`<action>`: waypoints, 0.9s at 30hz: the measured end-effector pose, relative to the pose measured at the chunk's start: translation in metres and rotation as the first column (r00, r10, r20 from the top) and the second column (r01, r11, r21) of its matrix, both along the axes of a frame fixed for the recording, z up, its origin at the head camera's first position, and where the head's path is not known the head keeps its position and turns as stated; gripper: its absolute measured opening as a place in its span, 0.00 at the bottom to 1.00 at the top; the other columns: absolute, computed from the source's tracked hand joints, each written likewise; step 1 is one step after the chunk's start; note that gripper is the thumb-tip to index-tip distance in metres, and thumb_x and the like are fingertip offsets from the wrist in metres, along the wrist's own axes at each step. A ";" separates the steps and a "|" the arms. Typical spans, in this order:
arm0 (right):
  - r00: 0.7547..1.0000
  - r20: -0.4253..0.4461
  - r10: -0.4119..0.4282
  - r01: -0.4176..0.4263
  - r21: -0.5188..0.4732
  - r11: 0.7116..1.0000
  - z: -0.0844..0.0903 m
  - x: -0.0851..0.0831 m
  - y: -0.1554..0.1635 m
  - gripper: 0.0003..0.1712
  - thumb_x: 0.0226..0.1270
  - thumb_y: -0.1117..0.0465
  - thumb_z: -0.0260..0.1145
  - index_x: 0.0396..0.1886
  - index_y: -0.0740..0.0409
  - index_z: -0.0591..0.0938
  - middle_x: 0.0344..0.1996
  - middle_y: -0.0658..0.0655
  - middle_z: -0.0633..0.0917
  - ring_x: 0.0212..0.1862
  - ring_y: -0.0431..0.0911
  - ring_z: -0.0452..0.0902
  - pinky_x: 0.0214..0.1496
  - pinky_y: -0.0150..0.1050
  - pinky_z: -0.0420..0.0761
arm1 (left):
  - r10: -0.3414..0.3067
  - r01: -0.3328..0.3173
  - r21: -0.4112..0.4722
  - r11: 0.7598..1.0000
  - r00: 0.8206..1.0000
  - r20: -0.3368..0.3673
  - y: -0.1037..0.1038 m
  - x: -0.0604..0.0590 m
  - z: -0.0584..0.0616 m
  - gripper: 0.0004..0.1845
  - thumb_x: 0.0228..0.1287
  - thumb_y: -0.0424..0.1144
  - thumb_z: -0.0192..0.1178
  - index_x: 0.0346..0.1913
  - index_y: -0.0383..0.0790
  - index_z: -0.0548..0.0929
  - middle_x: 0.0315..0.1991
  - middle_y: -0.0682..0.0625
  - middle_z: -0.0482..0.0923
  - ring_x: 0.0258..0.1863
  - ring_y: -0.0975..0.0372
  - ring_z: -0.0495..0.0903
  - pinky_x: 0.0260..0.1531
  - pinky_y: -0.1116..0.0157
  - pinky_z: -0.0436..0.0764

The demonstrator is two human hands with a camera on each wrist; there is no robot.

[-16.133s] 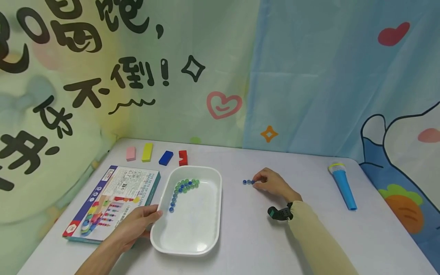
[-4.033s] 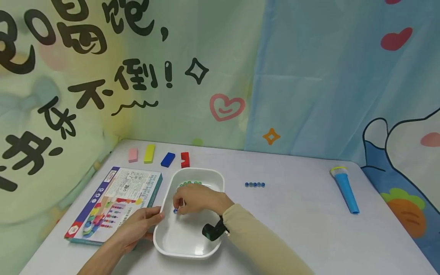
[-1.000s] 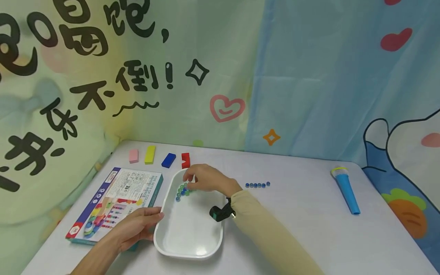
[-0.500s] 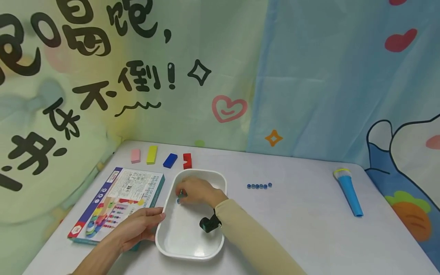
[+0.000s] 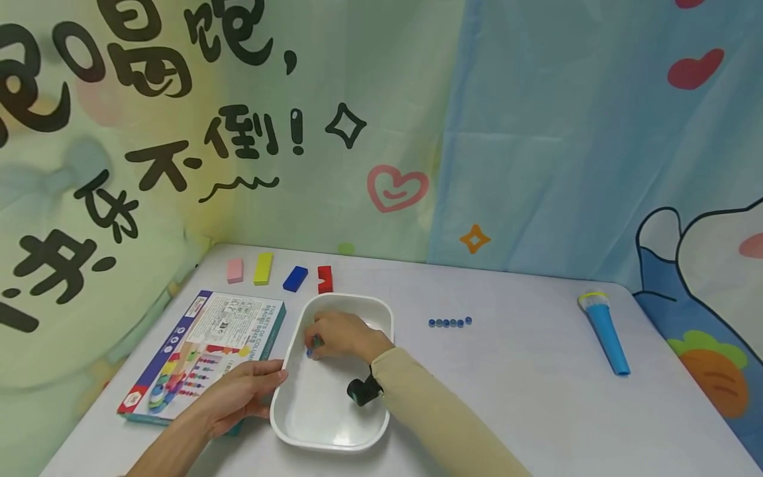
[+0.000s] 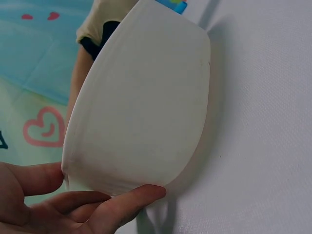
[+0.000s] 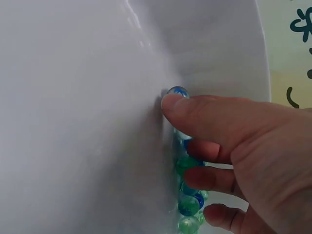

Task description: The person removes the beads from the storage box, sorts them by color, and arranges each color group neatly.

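R hand (image 5: 342, 334) fingers pinched blue marble (image 7: 178, 92) in white tray (image 5: 334, 434) | L hand (image 5: 241, 391) fingers relaxed, steadied tray rim

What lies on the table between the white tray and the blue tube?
In the head view, only a short row of blue marbles lies between the white tray and the blue tube.
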State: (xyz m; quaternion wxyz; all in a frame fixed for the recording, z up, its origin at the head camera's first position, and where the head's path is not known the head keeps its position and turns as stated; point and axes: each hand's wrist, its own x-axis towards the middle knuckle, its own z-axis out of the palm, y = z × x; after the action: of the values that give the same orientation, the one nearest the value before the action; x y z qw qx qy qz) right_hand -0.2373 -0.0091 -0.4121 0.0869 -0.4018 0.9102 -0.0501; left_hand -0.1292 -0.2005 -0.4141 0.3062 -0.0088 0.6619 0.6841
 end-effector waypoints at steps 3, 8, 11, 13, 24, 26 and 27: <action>0.999 0.038 -0.010 0.011 -0.027 1.000 0.004 0.000 0.003 0.10 0.59 0.52 0.72 0.41 0.40 0.87 0.35 0.44 0.79 0.37 0.36 0.71 0.40 0.26 0.73 | 0.001 -0.001 -0.003 1.000 1.000 -0.002 0.001 0.000 0.000 0.34 0.74 0.43 0.50 0.71 0.21 0.54 0.60 0.40 0.74 0.48 0.59 0.82 0.46 0.57 0.85; 0.995 0.098 -0.019 0.027 -0.085 0.996 0.024 -0.004 0.014 0.10 0.63 0.51 0.70 0.43 0.43 0.87 0.40 0.46 0.81 0.40 0.37 0.73 0.44 0.27 0.75 | 0.009 -0.009 -0.025 1.000 1.000 -0.002 0.002 0.001 -0.001 0.36 0.74 0.43 0.51 0.71 0.20 0.53 0.64 0.34 0.69 0.49 0.59 0.81 0.45 0.57 0.85; 0.992 0.126 -0.031 0.050 -0.147 0.988 0.043 -0.008 0.028 0.11 0.63 0.52 0.69 0.45 0.45 0.86 0.41 0.48 0.81 0.41 0.39 0.74 0.44 0.28 0.77 | 0.013 -0.012 -0.043 0.999 1.000 0.002 0.003 0.001 -0.001 0.36 0.74 0.43 0.50 0.71 0.20 0.52 0.66 0.32 0.66 0.49 0.59 0.81 0.45 0.57 0.85; 0.990 0.134 -0.046 0.073 -0.199 0.977 0.056 -0.012 0.044 0.11 0.63 0.53 0.69 0.45 0.46 0.86 0.42 0.50 0.81 0.41 0.42 0.74 0.42 0.29 0.77 | 0.014 -0.014 -0.046 0.999 1.000 0.004 0.003 0.001 -0.001 0.36 0.74 0.43 0.50 0.71 0.20 0.52 0.66 0.32 0.66 0.49 0.59 0.81 0.45 0.57 0.85; 0.959 0.117 -0.258 0.283 -0.339 0.897 0.064 -0.041 0.208 0.10 0.65 0.58 0.67 0.44 0.54 0.84 0.39 0.54 0.83 0.39 0.44 0.75 0.36 0.35 0.76 | 0.014 -0.014 -0.032 0.999 1.000 0.004 0.002 0.002 0.000 0.36 0.73 0.43 0.52 0.72 0.21 0.53 0.63 0.35 0.71 0.48 0.59 0.81 0.46 0.57 0.85; 0.940 0.137 -0.313 0.342 -0.317 0.885 0.054 -0.045 0.236 0.09 0.65 0.59 0.66 0.43 0.57 0.84 0.38 0.55 0.83 0.39 0.46 0.75 0.35 0.36 0.75 | 0.017 -0.017 -0.038 0.999 1.000 0.005 0.002 0.002 0.000 0.37 0.73 0.44 0.52 0.72 0.21 0.53 0.64 0.35 0.71 0.48 0.59 0.81 0.46 0.57 0.85; 0.929 0.148 -0.338 0.368 -0.304 0.879 0.047 -0.046 0.248 0.09 0.65 0.60 0.66 0.43 0.57 0.84 0.37 0.55 0.83 0.38 0.46 0.75 0.34 0.36 0.75 | 0.017 -0.017 -0.038 0.999 1.000 0.005 0.002 0.002 0.000 0.37 0.73 0.44 0.52 0.72 0.21 0.53 0.64 0.34 0.70 0.48 0.59 0.81 0.46 0.57 0.85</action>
State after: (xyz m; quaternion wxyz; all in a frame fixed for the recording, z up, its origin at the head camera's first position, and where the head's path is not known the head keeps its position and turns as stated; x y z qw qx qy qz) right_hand -0.2834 0.2388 -0.3647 0.0497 -0.2351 0.9422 -0.2334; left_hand -0.1277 -0.1986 -0.4143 0.3017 -0.0220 0.6740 0.6739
